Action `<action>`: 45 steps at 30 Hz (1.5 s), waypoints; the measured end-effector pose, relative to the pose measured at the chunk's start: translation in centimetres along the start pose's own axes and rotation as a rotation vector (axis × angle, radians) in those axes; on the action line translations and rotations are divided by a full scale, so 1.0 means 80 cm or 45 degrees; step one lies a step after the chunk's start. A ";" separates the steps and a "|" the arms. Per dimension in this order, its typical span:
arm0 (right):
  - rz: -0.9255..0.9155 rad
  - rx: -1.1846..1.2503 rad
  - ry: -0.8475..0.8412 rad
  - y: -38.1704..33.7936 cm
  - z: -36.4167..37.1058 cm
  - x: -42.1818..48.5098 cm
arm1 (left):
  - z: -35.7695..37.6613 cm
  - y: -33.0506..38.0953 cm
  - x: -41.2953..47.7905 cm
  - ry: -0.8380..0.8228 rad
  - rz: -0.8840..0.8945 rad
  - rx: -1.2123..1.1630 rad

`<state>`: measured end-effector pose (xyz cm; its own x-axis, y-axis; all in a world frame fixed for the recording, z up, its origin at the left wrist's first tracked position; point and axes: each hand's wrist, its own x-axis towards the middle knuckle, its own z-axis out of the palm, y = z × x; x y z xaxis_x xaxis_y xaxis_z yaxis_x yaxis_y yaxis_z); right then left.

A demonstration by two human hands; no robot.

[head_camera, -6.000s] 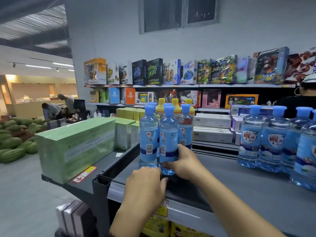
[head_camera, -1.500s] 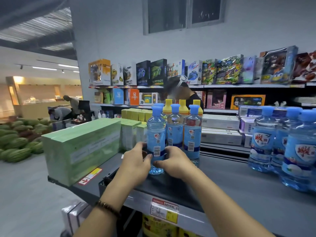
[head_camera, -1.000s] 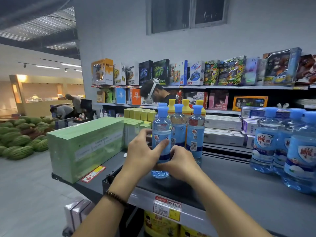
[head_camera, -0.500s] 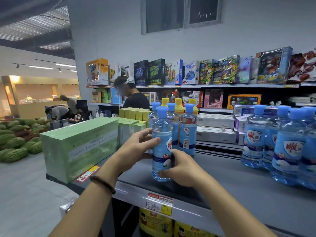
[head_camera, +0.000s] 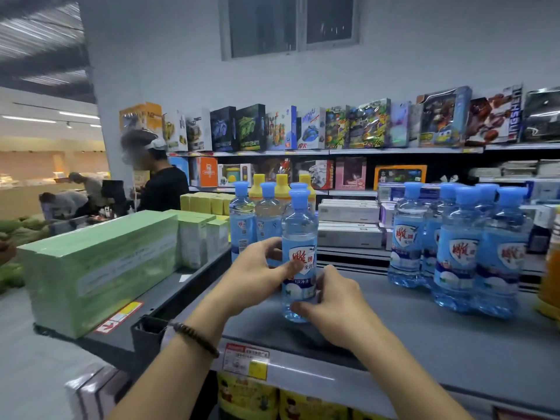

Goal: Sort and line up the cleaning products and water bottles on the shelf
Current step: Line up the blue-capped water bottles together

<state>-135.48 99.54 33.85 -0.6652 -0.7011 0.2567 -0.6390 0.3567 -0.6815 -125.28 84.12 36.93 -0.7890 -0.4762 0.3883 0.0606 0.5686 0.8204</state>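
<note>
Several pale green boxes (head_camera: 100,268) fill the far left, on a dark ledge (head_camera: 169,298) beside the grey shelf (head_camera: 424,344). Next, our left hand (head_camera: 254,277) wraps the left side of a blue-capped water bottle (head_camera: 299,237), thumb lying across its label. This bottle is upright near the shelf's front edge, just ahead of a small cluster of matching bottles (head_camera: 242,219) and yellow-capped ones (head_camera: 281,183). Our right hand (head_camera: 330,298) pinches its lower part from the right, fingers curled. Farther right, well apart, another group of water bottles (head_camera: 454,256) stands on the same shelf.
</note>
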 end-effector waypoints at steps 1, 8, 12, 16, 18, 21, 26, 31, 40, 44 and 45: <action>-0.012 -0.039 0.006 0.008 -0.007 -0.006 | 0.007 -0.001 0.005 0.001 0.007 0.012; -0.086 -0.192 -0.056 0.068 -0.067 -0.051 | 0.082 0.023 0.042 -0.165 0.003 -0.124; -0.047 -0.256 -0.047 0.092 -0.101 -0.056 | 0.125 0.039 0.066 -0.272 0.009 -0.079; 0.032 -0.295 -0.013 0.115 -0.123 -0.053 | 0.162 0.053 0.086 -0.356 0.007 -0.029; 0.060 -0.334 -0.012 0.123 -0.132 -0.052 | 0.177 0.060 0.095 -0.385 -0.001 -0.011; 0.093 -0.355 -0.020 0.134 -0.140 -0.049 | 0.196 0.067 0.104 -0.423 -0.034 -0.020; 0.158 -0.374 -0.048 0.138 -0.149 -0.047 | 0.216 0.079 0.114 -0.434 -0.097 -0.003; 0.201 -0.355 -0.033 0.140 -0.152 -0.044 | 0.229 0.086 0.117 -0.443 -0.187 -0.101; 0.214 -0.256 0.005 0.143 -0.153 -0.042 | 0.238 0.092 0.121 -0.365 -0.189 -0.027; 0.208 -0.294 -0.008 0.141 -0.156 -0.044 | 0.236 0.093 0.116 -0.363 -0.193 0.007; 0.200 -0.303 -0.002 0.140 -0.156 -0.043 | 0.234 0.092 0.114 -0.361 -0.182 0.060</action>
<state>-145.13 113.62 33.88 -0.7629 -0.6266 0.1592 -0.6007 0.5961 -0.5327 -143.45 96.52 38.67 -0.9267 -0.3513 0.1330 -0.0860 0.5431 0.8352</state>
